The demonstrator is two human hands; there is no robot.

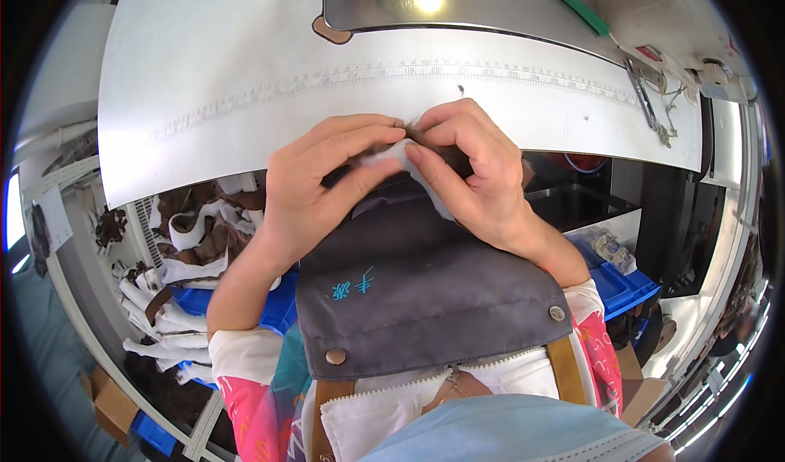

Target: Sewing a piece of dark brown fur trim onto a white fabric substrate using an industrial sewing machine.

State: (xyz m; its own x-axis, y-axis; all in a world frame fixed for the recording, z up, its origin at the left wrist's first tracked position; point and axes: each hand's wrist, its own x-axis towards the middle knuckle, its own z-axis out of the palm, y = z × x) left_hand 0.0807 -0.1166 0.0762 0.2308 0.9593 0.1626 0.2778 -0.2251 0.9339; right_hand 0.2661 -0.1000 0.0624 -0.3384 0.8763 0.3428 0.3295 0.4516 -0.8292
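Note:
Both my hands pinch a piece of brown fur with a white backing [437, 192], held just in front of the table's near edge. My left hand [315, 172] has its thumb and fingers closed on the piece's left part. On the other side, my right hand [482, 172] presses its thumb against the white backing, with its fingers curled over the brown fur. The fingertips of both hands nearly meet at the top fold. Much of the piece is hidden by the fingers. Below it hangs my dark grey apron [425, 298].
The white table [245, 127] has a printed ruler strip [392, 71]. A metal machine plate [466, 8] lies at its back, with a green-handled tool [579, 10] beside it. Metal tweezers [642, 98] rest at the right. Brown-and-white pieces [196, 245] and blue bins [625, 286] sit below.

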